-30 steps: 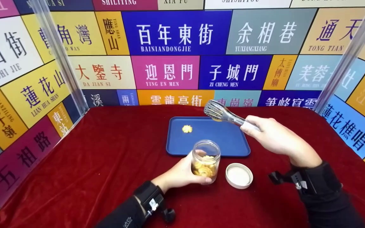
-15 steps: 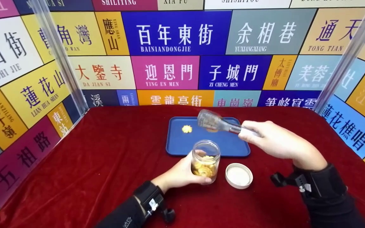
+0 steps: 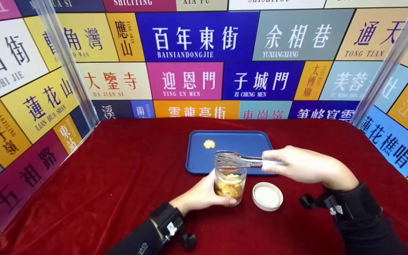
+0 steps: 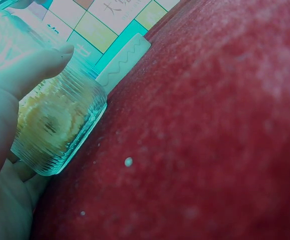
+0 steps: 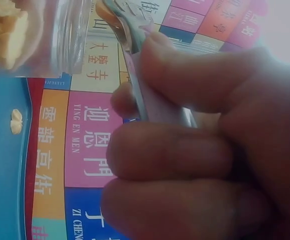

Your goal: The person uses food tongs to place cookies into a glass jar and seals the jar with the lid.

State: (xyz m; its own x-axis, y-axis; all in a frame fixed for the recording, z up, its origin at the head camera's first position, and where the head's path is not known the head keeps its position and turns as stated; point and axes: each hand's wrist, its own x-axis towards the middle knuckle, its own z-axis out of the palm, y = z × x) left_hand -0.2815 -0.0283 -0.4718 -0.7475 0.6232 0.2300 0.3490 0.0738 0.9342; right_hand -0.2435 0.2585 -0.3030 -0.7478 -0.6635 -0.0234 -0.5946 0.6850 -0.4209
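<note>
My left hand grips a clear glass jar that stands on the red cloth. Ridged yellow cookies fill its lower part; in the left wrist view one cookie shows through the ribbed glass. My right hand holds metal tongs level, their slotted head right over the jar's mouth. Between the tongs' tips, a golden-brown cookie shows partly in the right wrist view. Thumb and curled fingers wrap the tongs' handle.
Behind the jar lies a blue tray with one small yellow cookie on it. A pale round lid rests on the cloth, just right of the jar. Walls of coloured sign panels surround the table.
My right hand has brought the tongs down and left, from above the tray's far edge to over the jar's mouth. My left hand and the jar have stayed put.
</note>
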